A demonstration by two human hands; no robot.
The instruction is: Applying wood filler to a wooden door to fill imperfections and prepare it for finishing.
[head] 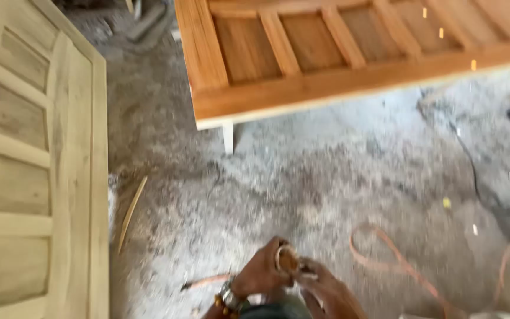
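- Head view: your left hand (262,273) is closed around a small round brownish object (287,259) (too blurred to name), low in the frame.
- Your right hand (327,290) touches this object from the right; whether its fingers are together, I cannot tell.
- An orange hose (405,267) lies on the dusty floor (302,177), between two panelled wooden doors (326,53).

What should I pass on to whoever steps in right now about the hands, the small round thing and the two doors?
Left hand: curled around a small round brown object, low in the view; it is blurred, so its kind is unclear. A watch and beads sit on that wrist.
Right hand: fingers against the same object from the right.
Pale unfinished door: lies flat at left.
Reddish-brown door: raised on a white support, top of view.
Orange hose loops on the dusty floor; a thin wood strip lies beside the pale door.
Done or left: cannot tell; neither hand touches either door.
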